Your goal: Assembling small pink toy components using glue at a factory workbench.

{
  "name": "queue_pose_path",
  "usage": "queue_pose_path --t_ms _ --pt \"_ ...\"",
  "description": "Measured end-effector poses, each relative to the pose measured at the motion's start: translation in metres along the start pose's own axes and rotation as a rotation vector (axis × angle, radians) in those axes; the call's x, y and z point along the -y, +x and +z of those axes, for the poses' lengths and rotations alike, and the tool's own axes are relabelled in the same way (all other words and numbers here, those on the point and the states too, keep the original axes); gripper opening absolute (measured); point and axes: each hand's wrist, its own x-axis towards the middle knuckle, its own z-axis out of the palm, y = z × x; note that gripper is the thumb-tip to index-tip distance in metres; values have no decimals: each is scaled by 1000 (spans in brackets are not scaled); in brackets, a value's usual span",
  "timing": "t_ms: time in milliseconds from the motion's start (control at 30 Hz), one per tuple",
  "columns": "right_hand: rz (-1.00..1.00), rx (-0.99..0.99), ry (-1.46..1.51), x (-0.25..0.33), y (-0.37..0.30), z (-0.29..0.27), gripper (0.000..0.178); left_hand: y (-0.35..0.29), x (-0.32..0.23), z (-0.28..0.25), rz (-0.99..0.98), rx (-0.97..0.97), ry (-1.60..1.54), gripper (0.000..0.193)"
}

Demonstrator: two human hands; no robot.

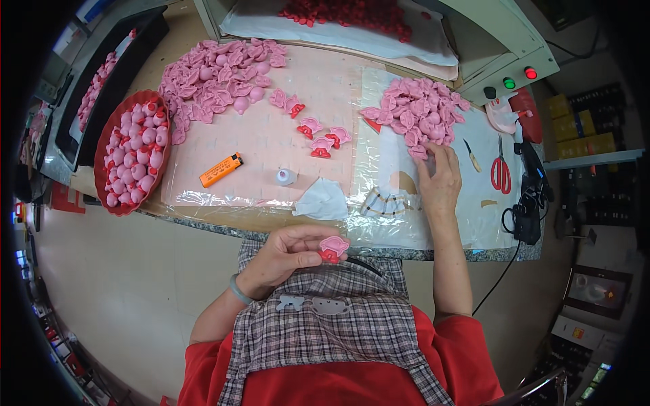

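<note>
In front of my apron, my left hand (288,250) pinches a small moulded figure piece (333,247) between thumb and fingers; its top is pink and cup-like, its base red. My right hand (440,177) is at the near edge of the right-hand pile of pink moulded pieces (423,111), with thumb and fingertips closed on one pink piece (418,151). Several joined pink-and-red pieces (321,146) lie in a loose row at the table's middle. A lone red part (372,124) sits by the right pile's left side.
A larger pink pile (217,78) lies far left, beside a red basket (101,177) of pink round parts. An orange lighter (221,170), a small bottle (286,176) and a white cloth (321,200) are nearer. Red scissors (500,174) and a small knife (472,157) lie right.
</note>
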Motion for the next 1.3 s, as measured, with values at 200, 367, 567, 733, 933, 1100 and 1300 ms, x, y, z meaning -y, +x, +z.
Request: queue_pose_path --t_ms 200,367,567,733,933,1100,1300 --pt "-163 20 181 5 -4 10 21 2 0 0 23 10 15 46" --pt "-197 160 290 20 -12 -1 23 4 0 -1 48 -6 -8 48" --pt "-73 311 372 27 -1 -12 31 5 0 -1 71 -79 33 45" --pt "-185 389 279 26 3 -9 29 4 -4 2 64 -95 22 42" --pt "-39 367 501 42 3 -12 29 8 -5 4 95 -104 99 44" --pt "-131 535 830 70 -15 -37 38 12 -2 1 69 -117 116 44" --pt "-319 570 858 94 -23 -37 35 14 0 6 151 -209 203 41"
